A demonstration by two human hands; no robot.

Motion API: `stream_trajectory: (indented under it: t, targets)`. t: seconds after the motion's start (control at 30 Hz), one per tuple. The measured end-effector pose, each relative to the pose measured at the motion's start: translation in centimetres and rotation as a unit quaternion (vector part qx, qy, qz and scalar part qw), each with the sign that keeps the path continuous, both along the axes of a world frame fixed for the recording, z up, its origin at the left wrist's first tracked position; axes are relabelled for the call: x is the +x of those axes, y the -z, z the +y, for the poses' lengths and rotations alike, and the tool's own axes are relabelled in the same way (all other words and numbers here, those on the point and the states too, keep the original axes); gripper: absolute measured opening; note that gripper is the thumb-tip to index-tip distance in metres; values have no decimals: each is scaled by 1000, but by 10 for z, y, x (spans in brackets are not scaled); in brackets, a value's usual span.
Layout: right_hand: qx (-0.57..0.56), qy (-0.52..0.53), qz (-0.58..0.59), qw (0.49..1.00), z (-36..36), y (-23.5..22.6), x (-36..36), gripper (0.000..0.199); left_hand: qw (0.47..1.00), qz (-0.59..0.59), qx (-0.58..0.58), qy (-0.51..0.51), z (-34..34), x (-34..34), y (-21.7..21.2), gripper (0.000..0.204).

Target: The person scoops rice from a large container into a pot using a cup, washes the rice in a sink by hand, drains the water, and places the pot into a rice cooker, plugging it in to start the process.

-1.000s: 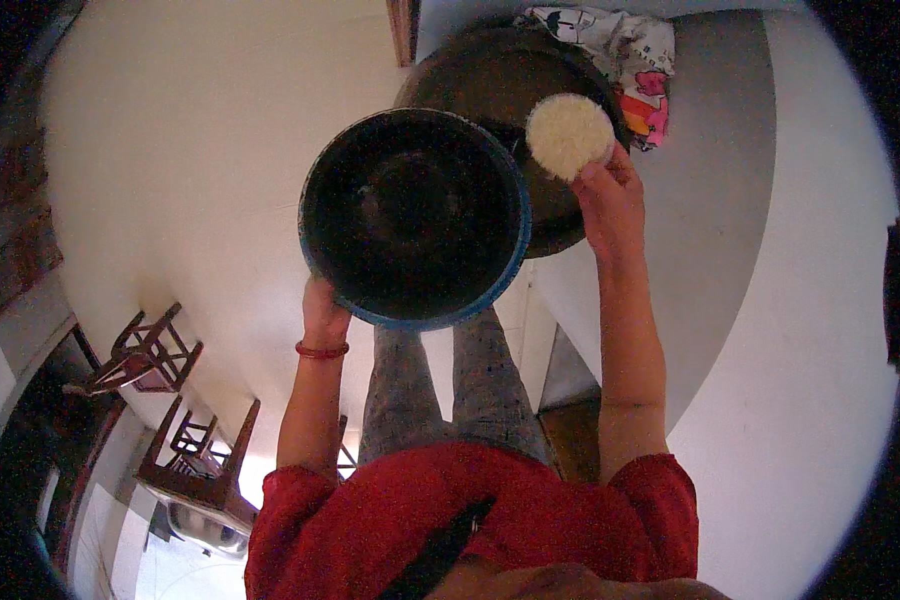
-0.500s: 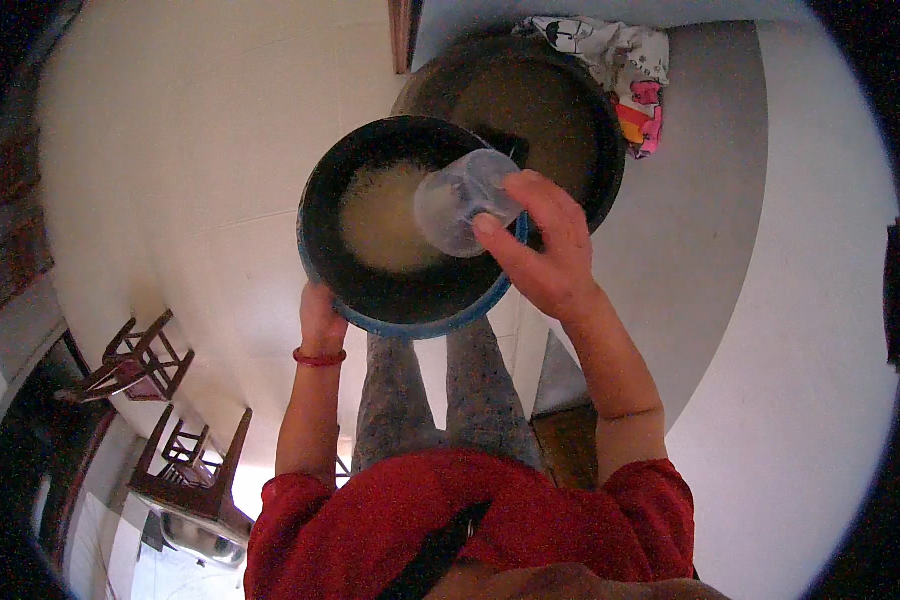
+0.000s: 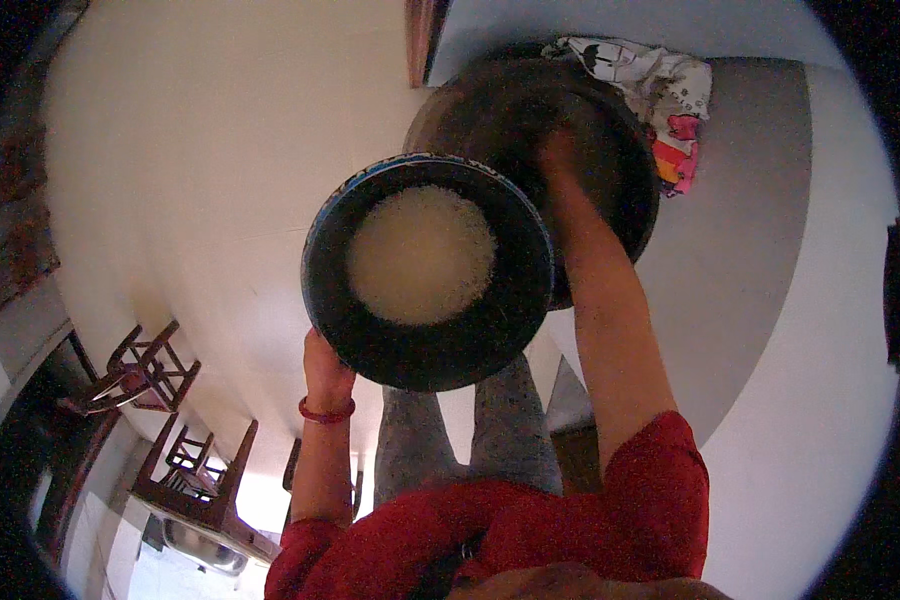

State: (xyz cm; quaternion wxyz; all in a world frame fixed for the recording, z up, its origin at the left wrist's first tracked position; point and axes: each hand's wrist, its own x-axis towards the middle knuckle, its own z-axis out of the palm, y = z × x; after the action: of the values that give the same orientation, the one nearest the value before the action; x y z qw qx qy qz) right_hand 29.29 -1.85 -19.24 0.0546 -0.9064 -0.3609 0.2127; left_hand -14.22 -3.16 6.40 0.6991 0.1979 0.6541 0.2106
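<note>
A round dark basin point(image 3: 435, 360) with a blue, chipped rim is held in front of my body, tilted so that its inside shows. A pale heap of rice-like grains point(image 3: 422, 255) lies at its bottom. My left hand point(image 3: 325, 368) grips the basin at its lower left edge, the fingers partly hidden behind it. Beyond it stands a larger, dark round container point(image 3: 632, 205). My right hand point(image 3: 564, 158) reaches down into this container, dim and smeared by motion. Whether the clear plastic cup is in that hand cannot be made out.
A printed white cloth or bag point(image 3: 660, 85) with pink and orange parts lies by the large container's far right edge. Grey flooring point(image 3: 755, 200) curves along the right, beside a pale wall. Wooden stools point(image 3: 150, 370) and a table with a metal bowl point(image 3: 202, 545) appear at lower left.
My right hand has moved from above the basin, where it held a clear plastic cup, into the large container. The basin now sits lower in view, and its grain heap is uncovered.
</note>
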Motion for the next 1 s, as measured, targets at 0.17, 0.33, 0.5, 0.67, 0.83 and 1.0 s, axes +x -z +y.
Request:
stream_trajectory:
  t: [0.17, 0.33, 0.5, 0.67, 0.83, 1.0]
  targets:
    - [-35, -88, 61, 994, 32, 32, -65, 60, 991, -56, -17, -119, -7, -10, 8, 30]
    - [2, -66, 260, 963, 33, 18, -69, 55, 993, -41, -27, -109, -5, -17, 14, 32]
    - [40, 83, 525, 846, 30, -8, -68, 50, 989, -52, -25, -136, -7, -16, 13, 34]
    - [147, 245, 610, 739, 10, -65, -71, 46, 993, -61, -10, -100, -8, -21, 15, 34]
    - [233, 301, 578, 722, -11, -141, -62, 43, 985, -116, -6, -124, -7, -14, 16, 33]
    - [274, 344, 538, 719, -28, -233, -66, 45, 993, -97, 10, -71, -1, -11, 8, 29]
